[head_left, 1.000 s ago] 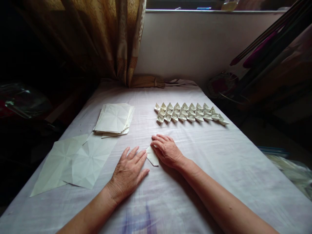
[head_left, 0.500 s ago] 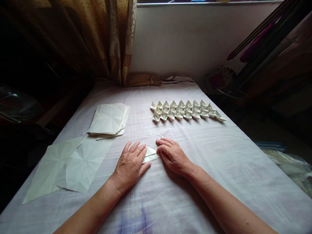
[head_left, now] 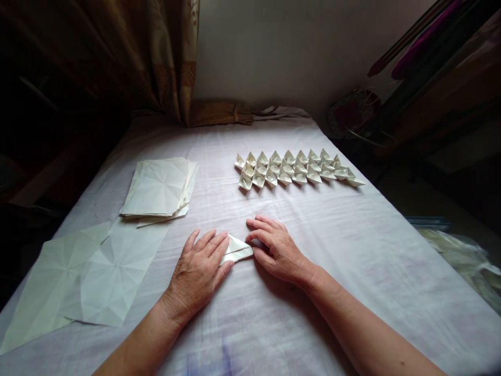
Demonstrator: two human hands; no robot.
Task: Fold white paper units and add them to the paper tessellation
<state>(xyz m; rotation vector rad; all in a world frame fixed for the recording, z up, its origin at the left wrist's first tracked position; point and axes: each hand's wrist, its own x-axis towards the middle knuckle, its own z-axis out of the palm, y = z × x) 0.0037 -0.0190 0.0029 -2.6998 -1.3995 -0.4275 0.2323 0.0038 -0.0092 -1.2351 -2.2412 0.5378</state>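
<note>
A small piece of folded white paper (head_left: 237, 249) lies on the cloth, its pointed end to the right. My left hand (head_left: 201, 261) rests flat over its left part with the fingers stretched out, hiding that side. At the paper's right end is my right hand (head_left: 274, 245), fingers loosely bent and apart, the thumb close to the tip. Whether it touches the paper I cannot tell. Farther back on the right stand several small folded paper boats (head_left: 287, 169) in close rows.
A stack of creased square paper (head_left: 154, 188) sits to the left. Nearer me, loose creased sheets (head_left: 113, 277) overlap on the cloth-covered surface (head_left: 352, 277). A brown patterned curtain (head_left: 172, 68) hangs at the back left. Beyond the right edge lies a clear plastic bag (head_left: 462, 256).
My view has tilted down and shifted slightly right. The right fingers have come off the paper's tip a little, so more of it shows. My left hand still lies on the paper.
</note>
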